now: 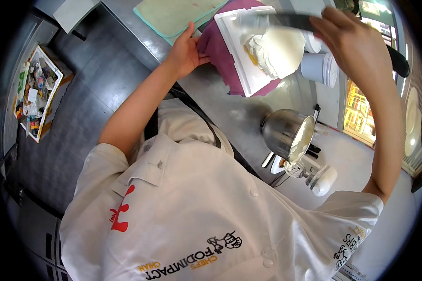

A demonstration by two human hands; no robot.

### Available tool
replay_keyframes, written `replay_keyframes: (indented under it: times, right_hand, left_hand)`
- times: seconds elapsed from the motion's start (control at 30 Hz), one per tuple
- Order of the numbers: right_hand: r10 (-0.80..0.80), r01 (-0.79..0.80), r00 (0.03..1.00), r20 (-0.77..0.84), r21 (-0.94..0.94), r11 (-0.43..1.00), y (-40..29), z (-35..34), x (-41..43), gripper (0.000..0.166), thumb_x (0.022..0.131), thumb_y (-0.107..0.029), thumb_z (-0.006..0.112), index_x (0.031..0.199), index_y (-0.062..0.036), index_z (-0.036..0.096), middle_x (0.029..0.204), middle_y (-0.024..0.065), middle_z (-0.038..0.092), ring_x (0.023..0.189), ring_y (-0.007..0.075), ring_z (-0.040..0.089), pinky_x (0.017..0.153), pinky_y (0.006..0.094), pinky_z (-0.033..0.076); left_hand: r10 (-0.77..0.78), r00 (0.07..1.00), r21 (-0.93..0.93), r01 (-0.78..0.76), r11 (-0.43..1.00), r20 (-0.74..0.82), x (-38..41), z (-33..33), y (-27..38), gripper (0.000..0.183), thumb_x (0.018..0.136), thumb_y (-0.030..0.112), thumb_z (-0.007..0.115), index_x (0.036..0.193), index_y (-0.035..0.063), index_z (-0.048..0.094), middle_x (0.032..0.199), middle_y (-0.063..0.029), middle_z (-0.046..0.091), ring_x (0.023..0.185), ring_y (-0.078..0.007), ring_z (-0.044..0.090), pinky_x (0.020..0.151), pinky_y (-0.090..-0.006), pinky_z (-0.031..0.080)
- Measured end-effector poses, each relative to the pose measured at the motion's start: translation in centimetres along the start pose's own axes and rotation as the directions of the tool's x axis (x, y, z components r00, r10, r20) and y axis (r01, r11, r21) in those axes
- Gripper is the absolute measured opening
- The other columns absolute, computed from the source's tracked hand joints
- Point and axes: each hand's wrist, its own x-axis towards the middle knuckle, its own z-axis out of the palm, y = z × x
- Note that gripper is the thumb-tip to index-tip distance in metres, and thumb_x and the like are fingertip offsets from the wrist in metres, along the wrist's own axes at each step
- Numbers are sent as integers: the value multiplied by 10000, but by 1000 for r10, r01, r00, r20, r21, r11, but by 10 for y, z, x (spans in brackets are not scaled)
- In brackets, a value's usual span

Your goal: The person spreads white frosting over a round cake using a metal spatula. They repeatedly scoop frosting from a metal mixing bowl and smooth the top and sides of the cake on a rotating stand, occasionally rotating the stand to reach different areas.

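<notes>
A cake (285,52) thickly covered in white cream stands on a white plastic cake board (234,52). Yellow cake shows through on its left side. Purple cloth (214,45) lies beneath the board. My left hand (188,52) is at the cloth's left edge, thumb raised and fingers spread against it; some fingertips are hidden. My right hand (351,38) grips the black handle (398,61) of a long icing spatula. Its blade (256,21) is over the far side of the cake, blurred by motion, so contact with the cream cannot be told.
A steel mixing bowl (281,131) with cream inside lies tilted near a cream-coated whisk (295,170) and white mixer part (321,181). White tubs (320,68) stand right of the cake. A teal-edged cloth (172,15) lies at the counter's left. A box of rubbish (38,91) sits on the floor.
</notes>
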Motion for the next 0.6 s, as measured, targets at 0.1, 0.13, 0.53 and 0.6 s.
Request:
replay_keyframes:
  times: [0.1, 0.13, 0.53, 0.6]
  right_hand:
    - [-186, 186, 982, 43, 6, 982, -7, -6, -11, 123, 724, -81, 614, 845, -94, 634, 859, 11, 555, 811, 158, 604, 697, 270, 532]
    - [-193, 194, 980, 43, -21, 981, -6, 1, -10, 127, 723, -85, 616, 848, -88, 635, 864, 13, 559, 818, 159, 604, 693, 274, 533]
    - [30, -31, 998, 62, 16, 999, -3, 28, 4, 58, 805, -113, 629, 818, -73, 670, 871, 71, 626, 775, 249, 649, 689, 364, 531]
    - [32, -77, 970, 241, 180, 981, -1, 20, 5, 70, 815, -116, 624, 843, -69, 669, 872, 78, 626, 764, 259, 648, 685, 368, 529]
  left_hand:
    - [16, 1000, -45, -15, 999, 12, -1, -3, -2, 824, 903, 685, 365, 1350, -6, 410, 1269, -106, 562, 1143, -265, 562, 1003, -427, 413]
    - [17, 1000, -56, -17, 998, 4, -1, -3, -2, 826, 898, 687, 378, 1355, -1, 402, 1283, -104, 553, 1145, -268, 562, 1005, -436, 413]
    - [-63, 998, 40, 63, 997, 19, -4, -11, -33, 810, 843, 727, 437, 1278, 47, 491, 1173, -76, 592, 1128, -238, 552, 966, -438, 418]
    - [-102, 994, 28, 101, 994, 43, -1, -12, -32, 821, 847, 739, 409, 1287, 51, 496, 1205, -90, 584, 1129, -255, 555, 1006, -433, 392]
